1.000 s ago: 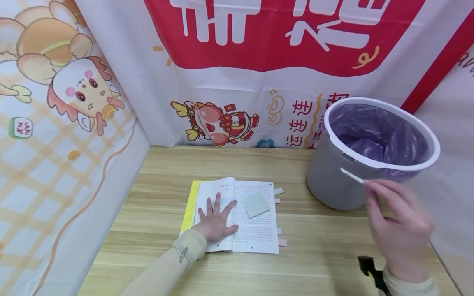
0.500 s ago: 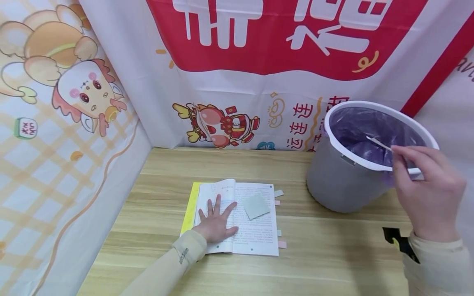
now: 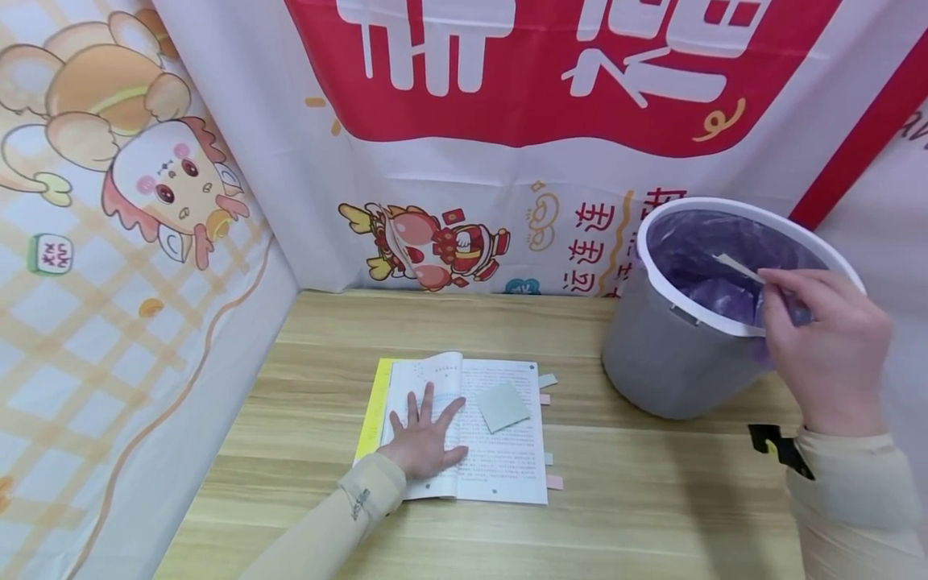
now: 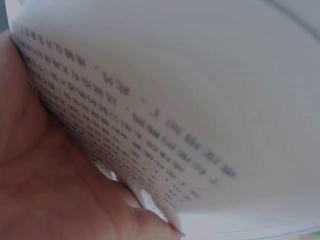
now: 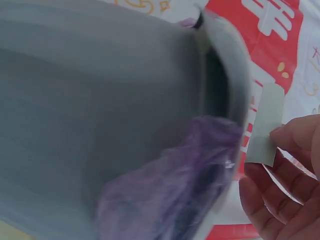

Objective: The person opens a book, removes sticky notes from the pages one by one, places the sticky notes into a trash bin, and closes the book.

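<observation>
Between thumb and fingers my right hand (image 3: pixel 830 346) pinches a pale green strip of paper (image 5: pixel 267 125), held over the mouth of a grey trash bin (image 3: pixel 667 354). My left hand (image 3: pixel 423 445) lies with fingers spread on the left page of an open book (image 3: pixel 500 475). In the left wrist view a printed page (image 4: pixel 165 125) curves up beside the palm. A pale green square sticky note pad (image 3: pixel 503 407) rests on the right-hand page, just right of my left fingers.
The bin has a white rim (image 3: pixel 674 318) and a purple liner (image 3: pixel 714 294). It stands at the back right of the wooden table (image 3: pixel 616 499). Small coloured tabs (image 3: pixel 548 380) stick out from the book's right edge. A printed cloth (image 3: pixel 449 177) hangs behind.
My right hand has carried the paper strip from in front of the bin up and right over its opening, then drifted slightly left. The left hand has stayed on the book.
</observation>
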Action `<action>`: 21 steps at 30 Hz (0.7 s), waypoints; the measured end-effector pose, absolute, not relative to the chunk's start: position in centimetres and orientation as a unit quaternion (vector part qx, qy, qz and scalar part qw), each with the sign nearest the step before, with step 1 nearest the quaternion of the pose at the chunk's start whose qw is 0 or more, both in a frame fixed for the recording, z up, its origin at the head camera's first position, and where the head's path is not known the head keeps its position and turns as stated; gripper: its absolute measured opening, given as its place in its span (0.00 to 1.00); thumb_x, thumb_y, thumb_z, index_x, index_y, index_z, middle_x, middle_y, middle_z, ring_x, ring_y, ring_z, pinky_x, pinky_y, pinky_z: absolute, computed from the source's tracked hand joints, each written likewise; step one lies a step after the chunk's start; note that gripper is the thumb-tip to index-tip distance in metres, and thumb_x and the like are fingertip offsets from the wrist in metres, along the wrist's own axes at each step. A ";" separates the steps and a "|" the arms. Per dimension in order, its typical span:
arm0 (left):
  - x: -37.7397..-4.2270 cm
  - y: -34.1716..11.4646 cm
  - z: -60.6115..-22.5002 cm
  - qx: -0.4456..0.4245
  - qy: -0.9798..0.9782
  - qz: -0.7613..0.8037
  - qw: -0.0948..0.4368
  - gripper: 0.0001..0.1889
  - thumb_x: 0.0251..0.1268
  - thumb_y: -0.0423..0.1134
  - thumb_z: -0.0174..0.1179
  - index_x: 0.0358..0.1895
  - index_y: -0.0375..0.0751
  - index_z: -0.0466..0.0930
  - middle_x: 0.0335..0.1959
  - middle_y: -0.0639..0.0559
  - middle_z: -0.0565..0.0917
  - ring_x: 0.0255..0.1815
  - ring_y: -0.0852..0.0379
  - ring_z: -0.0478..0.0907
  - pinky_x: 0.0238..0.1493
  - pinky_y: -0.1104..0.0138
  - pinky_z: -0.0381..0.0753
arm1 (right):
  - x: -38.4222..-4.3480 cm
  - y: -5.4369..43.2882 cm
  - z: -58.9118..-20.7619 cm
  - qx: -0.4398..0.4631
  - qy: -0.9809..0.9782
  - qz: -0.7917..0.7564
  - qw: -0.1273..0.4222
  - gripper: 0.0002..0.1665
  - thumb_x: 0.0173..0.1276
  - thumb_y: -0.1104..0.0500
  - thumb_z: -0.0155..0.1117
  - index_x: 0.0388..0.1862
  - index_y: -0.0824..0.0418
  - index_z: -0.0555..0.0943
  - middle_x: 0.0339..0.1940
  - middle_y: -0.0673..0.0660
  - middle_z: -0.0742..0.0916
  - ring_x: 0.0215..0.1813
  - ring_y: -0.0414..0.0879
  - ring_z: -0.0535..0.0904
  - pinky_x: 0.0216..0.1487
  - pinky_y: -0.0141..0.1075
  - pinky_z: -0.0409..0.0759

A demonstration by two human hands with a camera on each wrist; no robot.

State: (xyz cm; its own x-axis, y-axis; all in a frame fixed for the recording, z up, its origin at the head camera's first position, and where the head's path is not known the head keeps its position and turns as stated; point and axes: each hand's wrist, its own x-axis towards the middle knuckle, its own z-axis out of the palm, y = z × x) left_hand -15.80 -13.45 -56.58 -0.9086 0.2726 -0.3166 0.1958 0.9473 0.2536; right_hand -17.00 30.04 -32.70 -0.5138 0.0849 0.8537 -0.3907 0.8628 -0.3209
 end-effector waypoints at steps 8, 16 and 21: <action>-15.8 -13.4 -56.6 0.122 0.971 0.103 0.179 0.42 0.67 0.71 0.47 0.80 0.68 0.42 0.79 0.35 0.26 0.75 0.25 0.29 0.63 0.24 0.40 | -17.4 30.7 -34.0 0.066 -0.903 0.223 0.362 0.14 0.66 0.65 0.60 0.47 0.68 0.87 0.46 0.70 0.87 0.48 0.69 0.81 0.54 0.11 0.55; -15.8 -13.4 -56.6 0.123 0.971 0.107 0.173 0.42 0.67 0.70 0.48 0.80 0.67 0.43 0.79 0.34 0.27 0.75 0.25 0.29 0.63 0.24 0.40 | -17.4 30.8 -34.7 0.059 -0.905 0.241 0.347 0.15 0.69 0.63 0.58 0.49 0.67 0.87 0.47 0.71 0.86 0.49 0.69 0.82 0.49 0.08 0.54; -15.9 -13.4 -56.8 0.123 0.972 0.104 0.170 0.42 0.66 0.71 0.47 0.80 0.68 0.43 0.79 0.35 0.27 0.75 0.25 0.29 0.63 0.24 0.40 | -17.4 30.9 -35.0 0.048 -0.906 0.249 0.338 0.16 0.69 0.63 0.58 0.50 0.66 0.87 0.48 0.70 0.86 0.48 0.68 0.82 0.45 0.08 0.55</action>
State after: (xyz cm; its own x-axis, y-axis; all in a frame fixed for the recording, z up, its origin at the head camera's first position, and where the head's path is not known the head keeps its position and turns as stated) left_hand -15.89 -13.43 -56.85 -0.9117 0.2749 -0.3053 0.2041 0.9481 0.2439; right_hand -17.42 30.88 -35.04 -0.7671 0.0808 0.6365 -0.2555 0.8715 -0.4186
